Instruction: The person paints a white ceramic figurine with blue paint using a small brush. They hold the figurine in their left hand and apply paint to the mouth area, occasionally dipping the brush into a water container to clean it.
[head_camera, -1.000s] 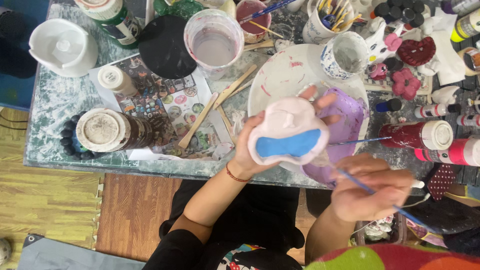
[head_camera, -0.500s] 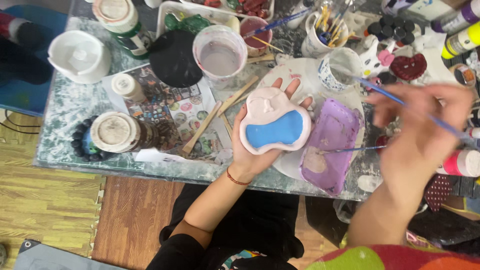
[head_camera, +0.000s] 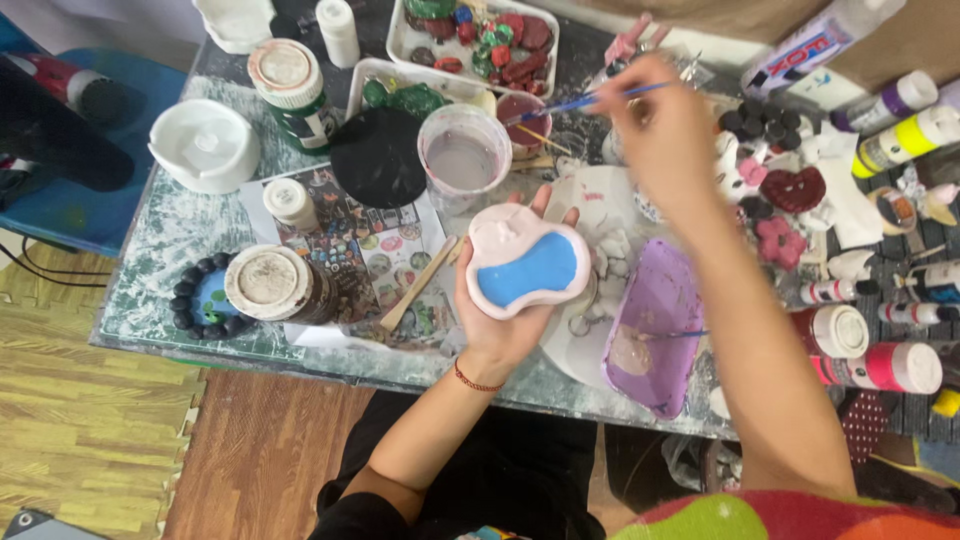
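The left hand (head_camera: 500, 320) holds a pale pink plaster piece (head_camera: 520, 262) with a blue middle, face up above the worktop (head_camera: 160, 250); its fingers (head_camera: 541, 203) are curled closed behind the piece, tips showing at the top edge. The right hand (head_camera: 665, 130) is raised well apart, its fingers pinched shut on a thin blue paintbrush (head_camera: 590, 100) that points left over a plastic cup (head_camera: 463, 155). A purple tray (head_camera: 655, 330) lies just right of the piece.

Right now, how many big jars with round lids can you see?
2. One green jar stands at the table's far left; one dark jar stands near the front left, beside the blue dish. Clutter may hide more.
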